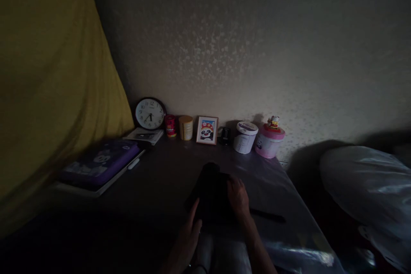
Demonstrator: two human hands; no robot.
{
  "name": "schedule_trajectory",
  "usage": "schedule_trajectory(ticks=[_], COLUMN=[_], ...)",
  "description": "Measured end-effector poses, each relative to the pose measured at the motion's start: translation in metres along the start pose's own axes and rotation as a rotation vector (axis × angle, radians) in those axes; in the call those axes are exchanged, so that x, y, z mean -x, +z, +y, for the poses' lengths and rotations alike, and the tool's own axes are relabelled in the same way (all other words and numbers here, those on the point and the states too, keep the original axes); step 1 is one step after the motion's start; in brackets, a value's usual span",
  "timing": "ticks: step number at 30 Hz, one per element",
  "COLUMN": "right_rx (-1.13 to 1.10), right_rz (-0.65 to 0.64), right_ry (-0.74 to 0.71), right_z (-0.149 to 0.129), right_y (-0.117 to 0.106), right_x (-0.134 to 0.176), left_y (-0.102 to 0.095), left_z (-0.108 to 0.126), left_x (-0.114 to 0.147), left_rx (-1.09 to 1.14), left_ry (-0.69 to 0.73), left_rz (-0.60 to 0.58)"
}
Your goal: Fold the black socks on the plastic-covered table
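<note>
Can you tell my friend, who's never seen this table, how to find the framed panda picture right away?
Start at the patterned wall and look down to the back of the dark table. There the framed panda picture stands between a yellow container and a small black object. Unlike those two, it shows a bright panda in a red hat.

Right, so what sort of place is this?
Most likely a room in a home, at a table by a patterned wall: a round clock and a framed panda picture stand along the back, and yellow cloth hangs at the left.
</note>
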State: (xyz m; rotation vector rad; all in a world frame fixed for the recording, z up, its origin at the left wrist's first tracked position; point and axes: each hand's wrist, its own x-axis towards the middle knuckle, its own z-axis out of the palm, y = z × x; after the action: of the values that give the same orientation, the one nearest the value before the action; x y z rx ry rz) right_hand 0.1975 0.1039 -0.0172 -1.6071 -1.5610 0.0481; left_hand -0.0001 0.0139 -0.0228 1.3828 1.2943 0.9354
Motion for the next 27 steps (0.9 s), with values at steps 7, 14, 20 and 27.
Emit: schedule_trajectory(ticks=[7, 14, 20, 27], right_rx=[-0.023, -0.148, -0.261, -0.243], right_rz=[-0.138, -0.145, -0.163, -0.224], right_ry=[0.202, 0.208, 0.187, 0.145], right_z=[0.025, 0.008, -0.01, -0.039], right_y=[-0.009, -0.008, 0.0, 0.025], right_x=[0.022, 0.029, 0.016, 0.001], left_y=[0.0, 0.0, 0.002, 0.004], left_z=[0.008, 0.006, 0.002, 0.0], left_x=[0.006, 0.003, -0.001, -0.003], left_rx=[0.059, 0.045, 0.06, 0.055], left_ry=[-0.021, -0.022, -0.011, 0.002], left_rz=[0.015, -0.024, 0.001, 0.0])
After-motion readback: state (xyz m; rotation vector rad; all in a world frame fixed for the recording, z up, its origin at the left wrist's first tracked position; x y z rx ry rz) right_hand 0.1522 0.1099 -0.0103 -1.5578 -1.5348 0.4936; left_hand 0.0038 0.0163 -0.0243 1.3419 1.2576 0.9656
